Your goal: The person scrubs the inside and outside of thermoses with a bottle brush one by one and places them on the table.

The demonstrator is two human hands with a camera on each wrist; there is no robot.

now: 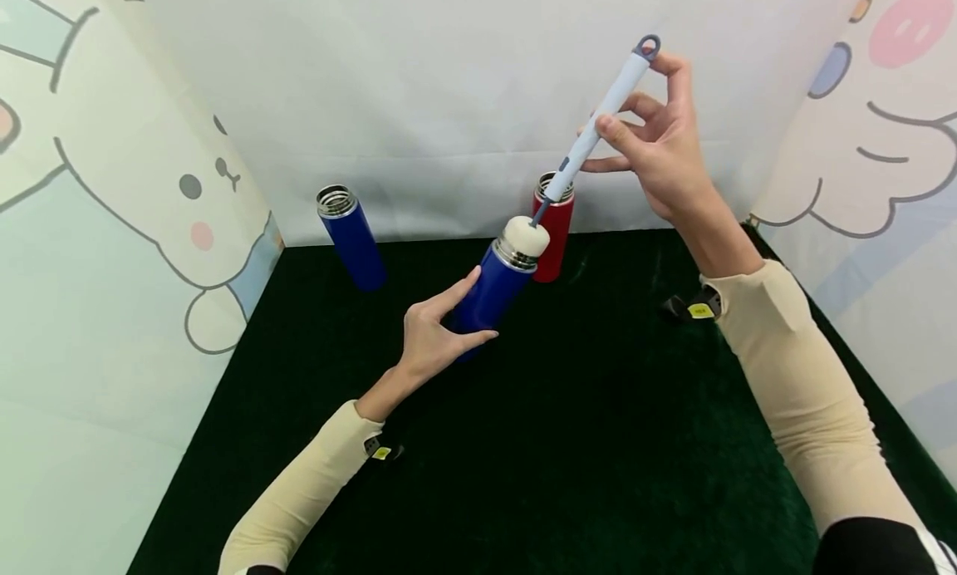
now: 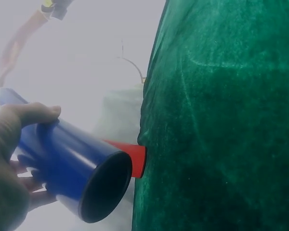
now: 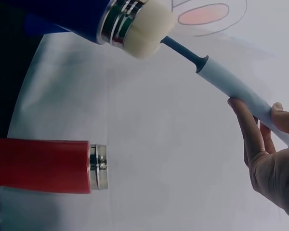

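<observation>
My left hand [image 1: 434, 334] grips a blue bottle [image 1: 489, 292] round its body and holds it tilted above the dark green cloth. In the left wrist view the bottle's dark base [image 2: 106, 187] faces the camera. My right hand [image 1: 665, 143] pinches the pale blue handle of a bottle brush [image 1: 598, 130] between thumb and fingers. The brush's white sponge head [image 3: 149, 29] sits at the bottle's metal mouth [image 3: 120, 21], bulging outside the rim. Whether part of the sponge is inside the neck is hidden.
Another blue bottle [image 1: 355, 243], uncapped, stands at the back left of the green cloth [image 1: 598, 442]. Behind the held bottle stands an uncapped red bottle [image 1: 553, 243]. White curtain walls [image 1: 419, 85] with cartoon prints enclose the back and sides.
</observation>
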